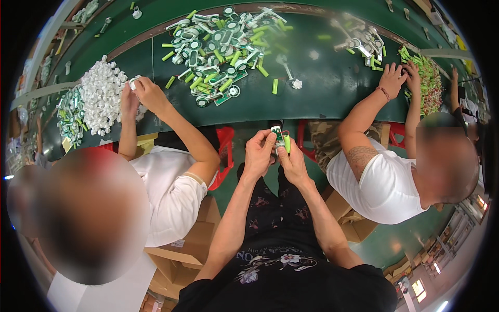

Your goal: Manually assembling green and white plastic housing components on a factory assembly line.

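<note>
Just past the table's near edge, above my lap, both my hands meet around one small assembly. My left hand (258, 152) is closed on a white housing with a green circuit board (277, 136), its thumb lying on the lower part. A light-green cylindrical battery (287, 144) stands beside the board, and a thin red wire shows between the two. My right hand (294, 162) is closed around the battery's lower end, close against the housing. Its fingertips behind the parts are hidden.
The green table (312, 99) carries a large heap of circuit-board assemblies with batteries (218, 49). A single battery (274, 86) lies nearer me. White plastic parts (104, 96) are piled at left. Co-workers sit at both sides, their hands over the table. Cardboard boxes (179, 247) stand behind the left one.
</note>
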### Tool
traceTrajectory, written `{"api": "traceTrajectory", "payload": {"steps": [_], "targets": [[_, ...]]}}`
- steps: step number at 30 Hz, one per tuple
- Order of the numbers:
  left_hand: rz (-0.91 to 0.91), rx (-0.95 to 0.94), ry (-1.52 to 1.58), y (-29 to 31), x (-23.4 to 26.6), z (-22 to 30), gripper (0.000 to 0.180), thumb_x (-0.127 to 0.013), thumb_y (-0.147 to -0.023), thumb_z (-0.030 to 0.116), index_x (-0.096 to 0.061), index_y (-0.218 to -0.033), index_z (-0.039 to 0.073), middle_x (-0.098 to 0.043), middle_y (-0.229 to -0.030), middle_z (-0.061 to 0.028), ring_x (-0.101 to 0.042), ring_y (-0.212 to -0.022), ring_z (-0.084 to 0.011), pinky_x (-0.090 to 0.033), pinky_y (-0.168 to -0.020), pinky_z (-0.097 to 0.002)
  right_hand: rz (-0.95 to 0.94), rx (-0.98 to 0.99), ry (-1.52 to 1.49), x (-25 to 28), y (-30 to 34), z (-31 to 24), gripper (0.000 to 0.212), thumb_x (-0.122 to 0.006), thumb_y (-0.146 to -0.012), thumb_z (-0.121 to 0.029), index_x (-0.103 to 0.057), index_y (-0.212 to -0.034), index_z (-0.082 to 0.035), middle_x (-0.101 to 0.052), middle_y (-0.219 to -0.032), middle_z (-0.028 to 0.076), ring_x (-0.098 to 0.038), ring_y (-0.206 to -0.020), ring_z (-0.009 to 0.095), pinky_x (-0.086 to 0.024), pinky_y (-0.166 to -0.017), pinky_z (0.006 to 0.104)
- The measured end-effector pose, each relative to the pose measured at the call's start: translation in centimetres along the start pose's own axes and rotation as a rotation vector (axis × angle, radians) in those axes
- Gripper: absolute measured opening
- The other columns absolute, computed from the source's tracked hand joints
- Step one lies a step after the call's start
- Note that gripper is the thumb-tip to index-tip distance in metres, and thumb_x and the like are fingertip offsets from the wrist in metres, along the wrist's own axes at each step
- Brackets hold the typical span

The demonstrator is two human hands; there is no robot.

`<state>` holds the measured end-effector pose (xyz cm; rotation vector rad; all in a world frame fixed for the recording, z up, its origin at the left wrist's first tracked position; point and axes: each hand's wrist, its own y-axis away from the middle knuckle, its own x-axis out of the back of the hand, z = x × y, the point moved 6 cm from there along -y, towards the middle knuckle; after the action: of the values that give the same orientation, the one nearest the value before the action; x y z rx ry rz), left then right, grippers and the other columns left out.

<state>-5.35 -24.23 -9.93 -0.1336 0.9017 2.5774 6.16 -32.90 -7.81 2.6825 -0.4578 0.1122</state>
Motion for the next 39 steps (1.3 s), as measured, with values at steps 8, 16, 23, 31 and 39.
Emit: {"api": "traceTrajectory", "payload": {"steps": [8, 16, 23, 31, 39], "targets": [[-0.010, -0.013, 0.012, -0.5, 0.8, 0.5, 0.028, -0.068, -0.115, 0.026, -0.074, -0.124, 0.000, -0.074, -0.089, -0.0006, -0.067, -0.073, -0.0049, -0.048, -0.047, -0.0224, -0.033, 0.010, 0.028, -0.3, -0.7, -0.7, 0.052, -0.055, -0.119, -0.046, -0.058, -0.138, 0.002, -0.069, -0.102, 0.009, -0.068, -0.084, 0.018, -0.057, -0.077, 0.0375], [-0.071, -0.089, 0.238, 3.0, 2.6, 7.7, 0.031, -0.073, -0.112, 0.025, -0.077, -0.127, -0.002, -0.071, -0.088, 0.0004, -0.064, -0.076, -0.0060, -0.054, -0.067, -0.0235, -0.024, 0.307, 0.394, 0.2, -0.3, -8.8, 0.046, -0.072, -0.107, -0.019, -0.056, -0.146, -0.002, -0.062, -0.124, 0.021, -0.069, -0.107, 0.042, -0.059, -0.088, 0.0489], [-0.115, -0.127, -0.301, 8.5, 4.2, 17.0, 0.033, -0.085, -0.102, 0.019, -0.081, -0.124, -0.006, -0.076, -0.086, -0.0045, -0.071, -0.075, -0.0086, -0.058, -0.065, -0.0250, -0.019, 0.763, 0.756, -0.4, 2.1, -17.4, 0.077, -0.086, -0.082, -0.002, -0.056, -0.152, -0.003, -0.063, -0.131, 0.019, -0.068, -0.114, 0.040, -0.059, -0.095, 0.0499], [0.157, -0.765, -0.563, 16.2, 4.4, 24.1, 0.034, -0.086, -0.094, 0.000, -0.080, -0.128, 0.000, -0.080, -0.116, -0.0111, -0.077, -0.091, -0.0191, -0.062, -0.078, -0.0318, 0.105, 1.061, 0.773, -0.1, 5.6, -25.9, 0.098, -0.093, -0.074, -0.009, -0.049, -0.161, -0.006, -0.050, -0.164, 0.022, -0.054, -0.147, 0.047, -0.050, -0.119, 0.0561], [0.308, -1.337, -0.686, 22.2, 3.3, 27.4, 0.032, -0.086, -0.090, 0.004, -0.078, -0.121, 0.005, -0.080, -0.116, -0.0125, -0.076, -0.102, -0.0323, -0.062, -0.085, -0.0410, 0.060, 1.005, 0.515, 0.7, 8.7, -32.2, 0.081, -0.094, -0.085, -0.023, -0.058, -0.155, -0.002, -0.058, -0.158, 0.020, -0.054, -0.148, 0.046, -0.048, -0.120, 0.0553]]}}
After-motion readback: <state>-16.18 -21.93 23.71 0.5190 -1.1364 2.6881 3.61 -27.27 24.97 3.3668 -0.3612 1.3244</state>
